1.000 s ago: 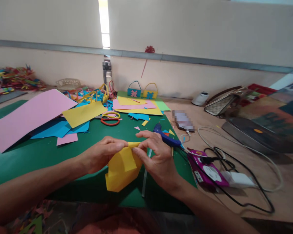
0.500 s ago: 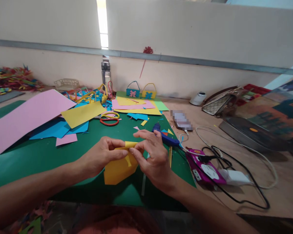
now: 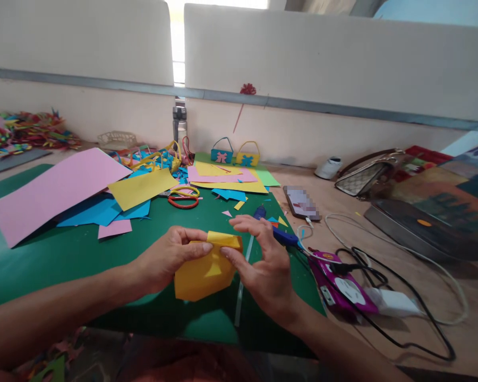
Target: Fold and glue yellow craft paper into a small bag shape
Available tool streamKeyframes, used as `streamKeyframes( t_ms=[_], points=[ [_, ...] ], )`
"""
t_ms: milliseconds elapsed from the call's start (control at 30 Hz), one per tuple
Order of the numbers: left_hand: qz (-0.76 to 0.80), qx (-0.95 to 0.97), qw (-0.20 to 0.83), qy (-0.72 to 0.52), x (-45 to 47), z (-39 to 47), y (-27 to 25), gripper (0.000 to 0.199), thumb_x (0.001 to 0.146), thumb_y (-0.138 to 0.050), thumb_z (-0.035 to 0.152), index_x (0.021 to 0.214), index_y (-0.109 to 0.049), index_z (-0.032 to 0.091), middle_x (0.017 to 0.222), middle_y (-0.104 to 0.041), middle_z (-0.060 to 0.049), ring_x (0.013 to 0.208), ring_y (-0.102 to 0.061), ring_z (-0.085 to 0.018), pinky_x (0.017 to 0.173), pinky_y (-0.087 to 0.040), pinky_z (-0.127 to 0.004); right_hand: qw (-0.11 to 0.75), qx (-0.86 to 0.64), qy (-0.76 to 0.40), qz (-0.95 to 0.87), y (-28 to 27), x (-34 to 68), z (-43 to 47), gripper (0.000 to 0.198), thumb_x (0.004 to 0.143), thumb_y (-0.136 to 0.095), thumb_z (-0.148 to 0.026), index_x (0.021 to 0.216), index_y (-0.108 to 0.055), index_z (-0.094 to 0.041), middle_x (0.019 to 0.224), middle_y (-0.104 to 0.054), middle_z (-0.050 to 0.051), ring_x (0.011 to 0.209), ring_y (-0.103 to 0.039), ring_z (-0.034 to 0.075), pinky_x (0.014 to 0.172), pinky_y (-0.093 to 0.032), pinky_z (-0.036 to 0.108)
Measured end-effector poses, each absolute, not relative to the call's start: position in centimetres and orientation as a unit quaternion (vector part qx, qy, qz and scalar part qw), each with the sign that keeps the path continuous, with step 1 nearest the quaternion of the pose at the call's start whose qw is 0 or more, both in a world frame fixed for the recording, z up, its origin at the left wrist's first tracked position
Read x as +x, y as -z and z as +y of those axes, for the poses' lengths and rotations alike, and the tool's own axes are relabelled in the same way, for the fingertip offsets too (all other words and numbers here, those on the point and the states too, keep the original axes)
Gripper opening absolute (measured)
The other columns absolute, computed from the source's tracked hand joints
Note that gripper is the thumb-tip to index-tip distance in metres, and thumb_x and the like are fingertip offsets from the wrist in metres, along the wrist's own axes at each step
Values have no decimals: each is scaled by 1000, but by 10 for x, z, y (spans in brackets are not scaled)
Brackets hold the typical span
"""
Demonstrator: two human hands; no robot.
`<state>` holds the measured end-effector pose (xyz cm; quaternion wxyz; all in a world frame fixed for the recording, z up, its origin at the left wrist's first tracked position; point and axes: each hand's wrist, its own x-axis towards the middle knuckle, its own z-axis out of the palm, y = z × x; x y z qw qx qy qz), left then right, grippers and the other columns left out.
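Observation:
A small folded yellow paper bag [image 3: 201, 278] is held up over the green mat, its top flap folded over. My left hand [image 3: 171, 257] pinches its upper left edge, thumb on the front face and fingers behind. The thumb of my right hand [image 3: 266, 265] touches the bag's front near the top right, while the other fingers are raised and spread apart from the paper. A blue glue gun [image 3: 284, 236] lies just beyond my right hand, partly hidden by it. Beside the bag, a translucent glue stick [image 3: 239, 302] lies on the mat.
Scissors [image 3: 183, 197] and pink, yellow and blue paper sheets [image 3: 63, 191] lie on the green mat [image 3: 159, 313]. Two finished little paper bags [image 3: 247, 155] stand at the back. To the right are a phone [image 3: 300, 201], a purple power strip [image 3: 338, 289] and tangled cables.
My right fingers have lifted off the bag's top edge and spread, uncovering its right corner. The left hand keeps its pinch. The camera view has shifted slightly.

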<state>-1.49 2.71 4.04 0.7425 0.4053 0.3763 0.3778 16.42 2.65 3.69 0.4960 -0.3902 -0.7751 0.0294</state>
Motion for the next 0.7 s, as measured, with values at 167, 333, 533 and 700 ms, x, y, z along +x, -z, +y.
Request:
streamKeyframes(
  t_ms=[167, 333, 533, 700],
  points=[
    [383, 371, 756, -380, -14, 26, -45, 27, 59, -78, 30, 78, -68, 13, 70, -70, -4, 57, -64, -14, 53, -47, -20, 484, -459, -163, -727, -41, 164, 24, 22, 71, -65, -21, 91, -57, -24, 92, -65, 2, 89, -60, 20, 82, -46, 35],
    [373, 364, 761, -386, -15, 27, -46, 26, 60, -78, 29, 78, -68, 13, 71, -70, -5, 59, -64, -14, 53, -48, -20, 481, -475, -247, -694, -45, 164, 24, 16, 71, -64, -25, 86, -60, -22, 84, -65, 1, 77, -60, 17, 72, -48, 30],
    [365, 365, 762, -391, -15, 27, -45, 24, 62, -77, 29, 77, -68, 14, 72, -70, -4, 60, -65, -14, 54, -48, -20, 514, -453, -199, -700, -42, 168, 25, 15, 74, -63, -23, 87, -57, -23, 88, -63, 0, 85, -59, 17, 78, -46, 32],
    [385, 375, 747, -391, -16, 28, -43, 26, 60, -78, 30, 76, -66, 13, 70, -69, -4, 58, -63, -13, 52, -46, -19, 520, -398, -71, -753, -42, 168, 26, 9, 76, -62, -17, 75, -54, -23, 89, -64, 1, 86, -61, 18, 83, -44, 37]
  ],
)
